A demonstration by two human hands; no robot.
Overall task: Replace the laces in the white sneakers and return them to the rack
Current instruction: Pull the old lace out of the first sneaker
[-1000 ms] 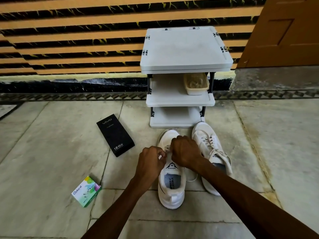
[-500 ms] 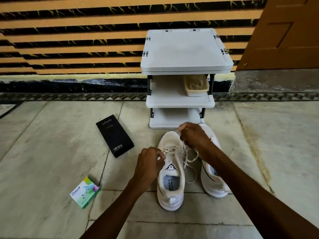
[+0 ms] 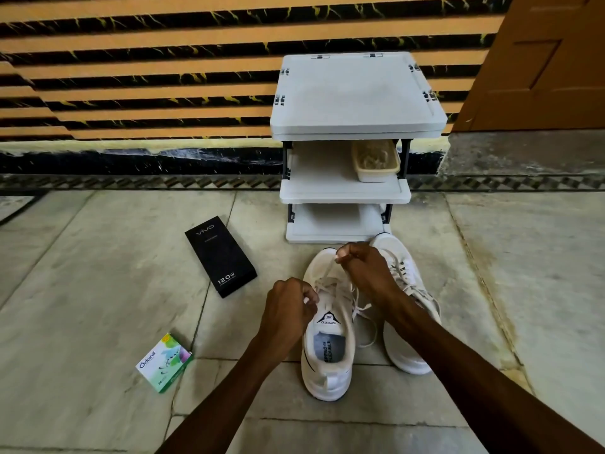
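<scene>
Two white sneakers stand on the stone floor in front of a white three-tier rack (image 3: 357, 96). The left sneaker (image 3: 329, 348) has its heel toward me and its tongue reads SPEED. My right hand (image 3: 363, 267) is over its toe and pinches a stretch of the white lace (image 3: 327, 276), pulled taut away from me. My left hand (image 3: 289, 306) grips the sneaker's left side at the eyelets, fingers curled on the lace there. A loose lace end (image 3: 368, 326) trails between the shoes. The right sneaker (image 3: 409, 352) lies partly hidden under my right forearm.
A black VIVO box (image 3: 221, 255) lies on the floor left of the sneakers, and a small green Odonil box (image 3: 163, 362) sits nearer me. A beige tub (image 3: 376, 160) rests on the rack's middle shelf. A striped wall and a brown door (image 3: 540, 60) stand behind.
My right hand rose from the middle of the left sneaker toward its toe, drawing the lace out. My left hand stayed at the eyelets.
</scene>
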